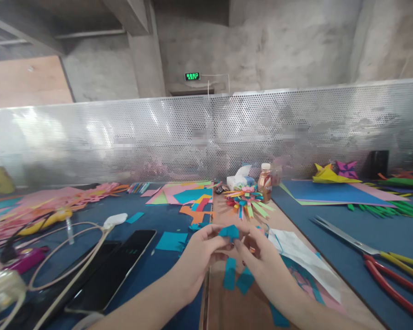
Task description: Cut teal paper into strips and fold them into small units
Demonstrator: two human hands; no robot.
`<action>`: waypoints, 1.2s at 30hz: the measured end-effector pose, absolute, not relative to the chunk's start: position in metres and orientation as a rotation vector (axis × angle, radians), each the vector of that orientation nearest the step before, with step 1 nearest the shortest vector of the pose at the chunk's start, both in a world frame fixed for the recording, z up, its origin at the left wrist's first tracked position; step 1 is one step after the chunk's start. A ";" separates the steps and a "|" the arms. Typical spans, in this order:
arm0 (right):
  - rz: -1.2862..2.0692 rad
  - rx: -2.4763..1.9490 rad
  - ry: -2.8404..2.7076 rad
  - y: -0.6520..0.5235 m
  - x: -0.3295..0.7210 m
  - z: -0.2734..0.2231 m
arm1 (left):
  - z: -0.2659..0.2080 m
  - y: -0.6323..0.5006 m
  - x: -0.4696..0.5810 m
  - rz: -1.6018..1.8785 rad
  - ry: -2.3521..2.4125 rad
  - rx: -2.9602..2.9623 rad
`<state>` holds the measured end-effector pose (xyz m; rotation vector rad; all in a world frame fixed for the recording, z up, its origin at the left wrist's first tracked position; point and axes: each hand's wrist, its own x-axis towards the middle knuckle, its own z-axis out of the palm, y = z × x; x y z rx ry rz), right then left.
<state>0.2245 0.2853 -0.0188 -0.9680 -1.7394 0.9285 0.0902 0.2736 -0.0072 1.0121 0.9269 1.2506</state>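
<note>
Between my two hands is a small folded piece of blue paper (pixel 229 232), raised above the brown strip of the tabletop. My left hand (pixel 206 247) pinches its left side with thumb and fingers. The thumb and fingers of my right hand (pixel 256 250) close on its right side. Below them lie two loose blue paper strips (pixel 230 274). A blue paper sheet (pixel 172 241) rests left of my left hand. Just beyond my hands sits a multicoloured paper-strip flower (pixel 247 199). My fingers partly hide the folded piece.
Scissors with red and yellow handles (pixel 365 250) lie at right. Crumpled white paper (pixel 301 256) is beside my right hand. A black phone (pixel 115 270) and a white cable (pixel 89 266) lie at left. A bottle (pixel 265 183) and tissue pack (pixel 239 179) stand near the perforated metal partition (pixel 158 137).
</note>
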 end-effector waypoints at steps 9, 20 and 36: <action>0.823 -1.000 -1.785 0.284 0.224 -0.019 | -0.008 0.273 0.090 1.237 0.930 1.021; 1.042 -1.052 -1.587 0.291 0.222 -0.022 | -0.012 0.279 0.088 1.225 1.023 1.221; 0.813 -1.144 -1.656 0.295 0.226 -0.026 | -0.005 0.278 0.087 1.077 0.894 1.233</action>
